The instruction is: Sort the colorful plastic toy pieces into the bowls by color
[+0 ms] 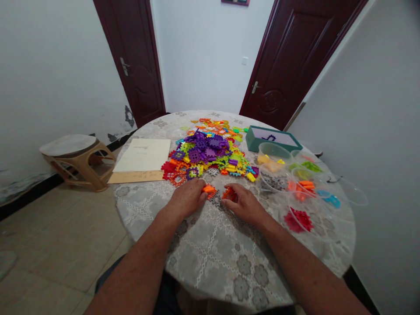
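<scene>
My left hand (190,196) is closed on an orange building piece (210,190) near the front of a heaped pile. Across a small gap, my right hand (244,201) curls its fingers round another orange building piece (230,194), part of which the fingers cover. Just beyond both hands lies the pile of toothed plastic building pieces (210,148), purple on top, with red, orange, yellow, green and blue ones around it. A grey toothed piece (213,172) rests at the pile's near edge.
Clear round tubs (274,153) on the right hold sorted pieces, among them red ones (298,220). Behind them stands a green box (254,142). A white sheet (142,155) lies on the left of the cloth-covered table (210,262). A stool (78,162) stands beyond the left edge.
</scene>
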A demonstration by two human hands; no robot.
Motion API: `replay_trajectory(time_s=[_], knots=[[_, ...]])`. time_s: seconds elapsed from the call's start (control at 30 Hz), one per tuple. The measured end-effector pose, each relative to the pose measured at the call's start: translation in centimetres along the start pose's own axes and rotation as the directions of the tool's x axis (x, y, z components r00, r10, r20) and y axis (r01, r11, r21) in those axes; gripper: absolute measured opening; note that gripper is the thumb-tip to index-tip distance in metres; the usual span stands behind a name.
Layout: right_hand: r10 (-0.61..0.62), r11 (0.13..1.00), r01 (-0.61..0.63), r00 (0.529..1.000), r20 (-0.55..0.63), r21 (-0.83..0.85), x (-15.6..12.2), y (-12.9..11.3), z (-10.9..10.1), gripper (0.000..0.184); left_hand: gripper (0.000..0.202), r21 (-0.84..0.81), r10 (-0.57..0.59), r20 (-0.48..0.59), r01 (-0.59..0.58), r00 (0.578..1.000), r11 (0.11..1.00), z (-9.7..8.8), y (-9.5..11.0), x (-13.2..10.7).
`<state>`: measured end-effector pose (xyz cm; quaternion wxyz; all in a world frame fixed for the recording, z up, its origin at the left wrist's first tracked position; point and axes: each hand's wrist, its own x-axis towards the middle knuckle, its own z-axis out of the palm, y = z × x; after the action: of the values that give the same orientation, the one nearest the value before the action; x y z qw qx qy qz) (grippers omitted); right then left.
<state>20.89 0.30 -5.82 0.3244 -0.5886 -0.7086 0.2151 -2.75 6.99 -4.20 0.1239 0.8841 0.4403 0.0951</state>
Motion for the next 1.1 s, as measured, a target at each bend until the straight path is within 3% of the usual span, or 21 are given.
replay_trajectory(time_s=[0.23, 0.37, 0.5, 0.67, 0.87, 1.1], knots=[[-0.02, 1.0, 0.02, 1.0, 0.015, -0.007, 0.1, 0.1, -0.1, 0.042, 0.043, 0.046, -0.024, 0.007, 0.024, 1.0, 0.999, 0.3, 0.4, 0.1], [-0.023, 1.0, 0.024, 0.998, 0.055, -0.019, 0.0, 0.4, -0.5, 0.049, 0.049, 0.061, -0.004, 0.053, 0.001, 0.999, 0.998, 0.2, 0.3, -0.1], [-0.031, 0.998, 0.034, 0.997, 0.069, -0.048, 0.0, 1.0, -0.5, 0.054, 0.061, 0.095, 0.053, 0.015, -0.054, 0.998, 0.994, 0.4, 0.2, 0.0], [-0.022, 0.996, 0.027, 0.998, 0.054, -0.09, 0.1, 1.7, -0.1, 0.052, 0.045, 0.13, 0.168, 0.034, -0.171, 0.985, 0.977, 0.5, 0.6, 0.4], [-0.031, 0.997, 0.033, 0.999, 0.022, -0.071, 0.3, 2.0, -0.1, 0.048, 0.037, 0.129, 0.168, 0.053, -0.174, 0.984, 0.976, 0.3, 1.3, 1.1], [-0.013, 0.999, 0.014, 0.999, -0.04, 0.035, 0.7, 0.7, -0.3, 0.034, 0.034, 0.148, 0.154, 0.041, -0.158, 0.987, 0.976, 0.7, 0.8, 1.6]])
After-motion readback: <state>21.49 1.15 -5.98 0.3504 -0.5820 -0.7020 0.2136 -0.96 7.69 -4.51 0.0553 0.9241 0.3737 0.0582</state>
